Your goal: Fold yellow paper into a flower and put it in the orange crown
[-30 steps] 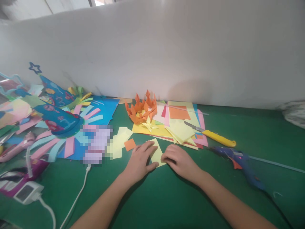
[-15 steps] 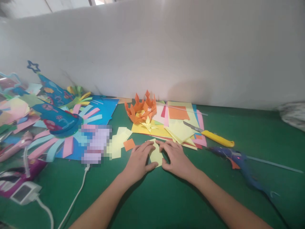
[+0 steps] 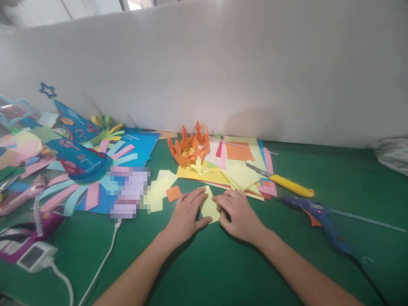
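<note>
We are resting our left hand (image 3: 188,213), fingers parted, on a pale-yellow paper slip (image 3: 209,207), our right hand (image 3: 239,214) curling at its edge, whether pinching we cannot tell.

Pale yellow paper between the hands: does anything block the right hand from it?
Nothing visible does. The right hand has fingertips at the right edge of the pale yellow paper; the left hand covers part of its left side. The orange square lies left of both hands.

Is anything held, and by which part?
No clear grip: the left hand rests over the left side of the pale yellow paper; the right hand is at its right edge, any pinch hidden.
</note>
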`<state>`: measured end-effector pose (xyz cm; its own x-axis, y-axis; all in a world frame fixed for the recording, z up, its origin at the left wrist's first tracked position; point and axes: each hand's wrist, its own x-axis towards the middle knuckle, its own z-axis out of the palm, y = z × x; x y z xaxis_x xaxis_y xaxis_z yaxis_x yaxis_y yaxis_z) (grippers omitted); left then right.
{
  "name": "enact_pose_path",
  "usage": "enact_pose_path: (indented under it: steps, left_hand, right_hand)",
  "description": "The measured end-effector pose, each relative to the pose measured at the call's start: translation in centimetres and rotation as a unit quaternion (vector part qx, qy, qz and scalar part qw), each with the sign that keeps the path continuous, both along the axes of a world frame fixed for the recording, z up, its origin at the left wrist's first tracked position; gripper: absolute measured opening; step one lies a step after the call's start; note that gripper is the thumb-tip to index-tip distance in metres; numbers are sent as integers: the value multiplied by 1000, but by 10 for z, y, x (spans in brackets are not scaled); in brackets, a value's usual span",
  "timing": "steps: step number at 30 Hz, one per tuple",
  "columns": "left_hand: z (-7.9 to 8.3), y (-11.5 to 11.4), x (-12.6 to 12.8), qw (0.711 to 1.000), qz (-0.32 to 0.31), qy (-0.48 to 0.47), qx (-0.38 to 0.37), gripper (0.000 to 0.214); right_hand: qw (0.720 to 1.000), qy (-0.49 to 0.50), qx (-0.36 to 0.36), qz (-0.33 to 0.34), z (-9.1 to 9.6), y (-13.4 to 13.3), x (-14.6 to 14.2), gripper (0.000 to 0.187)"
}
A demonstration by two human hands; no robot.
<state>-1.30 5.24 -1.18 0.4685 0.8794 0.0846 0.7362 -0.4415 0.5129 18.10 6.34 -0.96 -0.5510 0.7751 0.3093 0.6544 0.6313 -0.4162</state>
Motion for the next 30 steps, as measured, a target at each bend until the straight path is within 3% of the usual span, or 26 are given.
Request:
enact_pose_path:
  steps: [7, 14, 19, 25, 30]
  left_hand:
    - [-9, 1, -1, 999, 40, 12, 16, 64]
    - [-5, 0, -1, 997, 54, -53, 0, 69]
    - [-3, 1, 3, 983, 61, -170, -40, 57]
    - [-4, 5, 8, 931, 133, -337, -48, 22]
    - [-8, 5, 11, 839, 184, -482, -173, 28]
  right_hand:
    - [990, 83, 36, 106, -8, 0, 12, 24]
    - [988, 151, -35, -22, -13, 8, 11, 26]
    - [987, 119, -111, -3, -10, 9, 8, 22]
    - [979, 119, -148, 69, -5, 5, 8, 14]
    - [973, 152, -123, 121, -9, 5, 9, 27]
